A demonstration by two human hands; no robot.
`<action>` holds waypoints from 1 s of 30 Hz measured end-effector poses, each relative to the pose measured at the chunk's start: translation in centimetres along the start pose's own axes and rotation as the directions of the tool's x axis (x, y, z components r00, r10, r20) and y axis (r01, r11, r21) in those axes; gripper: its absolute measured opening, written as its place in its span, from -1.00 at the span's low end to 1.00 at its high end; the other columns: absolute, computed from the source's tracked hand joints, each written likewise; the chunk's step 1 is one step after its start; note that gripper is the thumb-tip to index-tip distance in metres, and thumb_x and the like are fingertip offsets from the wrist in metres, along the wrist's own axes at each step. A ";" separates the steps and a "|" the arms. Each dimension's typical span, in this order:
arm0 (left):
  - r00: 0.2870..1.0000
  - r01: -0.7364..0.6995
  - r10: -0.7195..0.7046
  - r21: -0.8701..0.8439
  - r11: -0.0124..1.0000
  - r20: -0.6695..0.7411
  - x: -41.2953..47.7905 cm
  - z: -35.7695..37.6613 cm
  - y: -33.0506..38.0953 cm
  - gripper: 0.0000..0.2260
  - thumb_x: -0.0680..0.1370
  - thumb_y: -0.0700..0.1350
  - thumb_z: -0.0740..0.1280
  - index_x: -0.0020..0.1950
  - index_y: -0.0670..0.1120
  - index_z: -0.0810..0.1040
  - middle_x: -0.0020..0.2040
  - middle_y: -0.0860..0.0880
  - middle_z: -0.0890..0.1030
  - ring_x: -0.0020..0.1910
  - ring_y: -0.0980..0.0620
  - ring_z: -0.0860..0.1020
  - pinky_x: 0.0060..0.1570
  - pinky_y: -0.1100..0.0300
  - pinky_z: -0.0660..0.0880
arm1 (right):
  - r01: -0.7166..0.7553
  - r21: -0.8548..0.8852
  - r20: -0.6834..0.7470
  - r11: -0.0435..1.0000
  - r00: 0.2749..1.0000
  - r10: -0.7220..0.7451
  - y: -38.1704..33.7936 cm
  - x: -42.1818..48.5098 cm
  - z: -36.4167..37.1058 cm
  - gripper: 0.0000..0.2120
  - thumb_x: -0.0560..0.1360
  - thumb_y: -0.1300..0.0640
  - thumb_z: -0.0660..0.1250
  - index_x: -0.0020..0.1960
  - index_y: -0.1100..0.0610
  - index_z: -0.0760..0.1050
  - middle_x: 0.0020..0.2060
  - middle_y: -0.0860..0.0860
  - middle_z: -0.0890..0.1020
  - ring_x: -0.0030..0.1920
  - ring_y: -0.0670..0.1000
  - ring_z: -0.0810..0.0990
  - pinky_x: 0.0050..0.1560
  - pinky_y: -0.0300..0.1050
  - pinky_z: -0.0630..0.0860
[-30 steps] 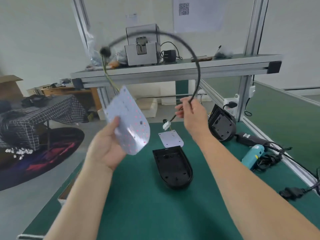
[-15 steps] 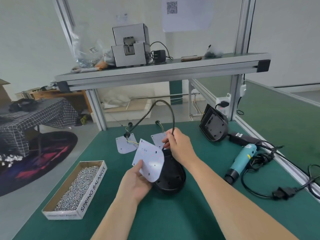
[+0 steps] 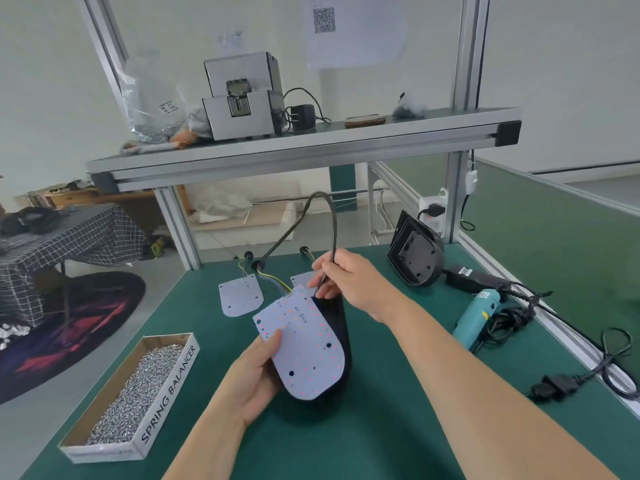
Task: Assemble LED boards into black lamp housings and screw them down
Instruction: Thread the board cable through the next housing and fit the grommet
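Directly above the black plastic lamp housing [image 3: 342,323], your left hand [image 3: 256,379] grips the white round-ended LED board [image 3: 304,344], long axes roughly aligned, while your right hand [image 3: 349,282] pinches its black cable [image 3: 333,230] beyond the far end.

Plain white wall [image 3: 554,46], white paper sheet with QR code [image 3: 346,29] stuck up, smooth grey floor [image 3: 34,427], dark oval rug with red streaks [image 3: 69,323], table under black-and-white checked cloth [image 3: 69,237], silver aluminium-frame shelf [image 3: 311,147] over green-matted bench [image 3: 381,438]
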State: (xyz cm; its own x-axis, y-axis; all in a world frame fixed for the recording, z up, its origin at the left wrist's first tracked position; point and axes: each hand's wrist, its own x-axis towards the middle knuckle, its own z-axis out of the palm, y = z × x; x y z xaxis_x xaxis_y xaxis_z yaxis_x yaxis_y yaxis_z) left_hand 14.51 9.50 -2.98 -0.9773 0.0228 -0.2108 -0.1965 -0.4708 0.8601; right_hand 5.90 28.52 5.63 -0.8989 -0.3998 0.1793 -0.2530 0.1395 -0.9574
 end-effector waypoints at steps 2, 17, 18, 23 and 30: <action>1.000 -0.024 0.023 0.089 0.996 0.016 -0.3 -0.2 0.7 -0.61 0.57 -0.08 0.29 0.39 -0.15 0.54 0.32 -0.16 0.61 0.29 -0.13 0.60 0.20 -0.03 0.56 | 0.017 -0.050 0.090 0.999 0.996 -0.013 -2.0 -0.1 -1.0 -0.79 0.72 0.22 0.07 0.08 0.23 0.46 -0.10 0.14 0.70 -0.22 0.05 0.62 -0.15 -0.17 0.56; 0.970 -0.144 0.138 0.018 0.989 0.200 -1.9 1.8 3.6 -0.54 0.46 -0.03 0.45 0.34 -0.12 0.60 0.30 -0.18 0.62 0.23 -0.17 0.62 0.12 -0.07 0.59 | 0.095 -0.617 -0.020 0.781 0.990 -0.136 -7.4 -0.8 -3.3 -0.68 0.68 0.11 0.20 -0.06 0.33 0.55 -0.09 0.26 0.61 -0.08 0.25 0.55 -0.03 0.00 0.48; 0.969 -0.149 0.144 0.008 0.989 0.203 -2.0 2.1 3.9 -0.53 0.47 -0.03 0.44 0.36 -0.13 0.58 0.31 -0.18 0.61 0.24 -0.17 0.62 0.14 -0.08 0.59 | 0.113 -0.783 -0.012 0.611 0.980 -0.196 -7.3 -0.9 -3.3 -0.64 0.68 0.04 0.21 -0.12 0.28 0.56 -0.09 0.19 0.57 -0.04 0.20 0.48 0.04 0.01 0.43; 0.959 -0.188 0.197 -0.060 0.980 0.204 -2.8 2.8 5.0 -0.64 0.46 -0.01 0.47 0.24 -0.05 0.68 0.23 -0.10 0.66 0.18 -0.09 0.66 0.04 -0.02 0.63 | 0.178 -0.492 0.182 0.852 0.978 -0.099 -7.1 -1.6 -4.2 -0.68 0.66 -0.02 0.27 0.35 0.02 0.58 0.31 -0.02 0.61 0.36 -0.05 0.50 0.39 -0.14 0.37; 0.970 -0.186 0.211 -0.193 0.963 0.118 -3.9 3.4 5.4 -0.72 0.49 -0.09 0.30 0.09 -0.07 0.75 0.15 -0.12 0.70 0.05 -0.09 0.71 -0.12 0.01 0.66 | -0.274 0.510 0.436 0.815 0.900 0.030 -3.9 -2.8 -3.3 -0.25 0.57 -0.44 -0.04 0.48 0.05 0.45 0.43 0.20 0.49 0.38 0.20 0.48 0.33 0.25 0.44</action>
State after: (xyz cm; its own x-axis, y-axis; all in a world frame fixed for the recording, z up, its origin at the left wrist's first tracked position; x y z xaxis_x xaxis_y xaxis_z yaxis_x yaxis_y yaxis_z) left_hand 16.98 9.84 4.11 -0.9991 0.0270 0.0320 0.0080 -0.6279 0.7782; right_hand 8.24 32.14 9.63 -0.6604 -0.7501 0.0335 0.2229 -0.2385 -0.9452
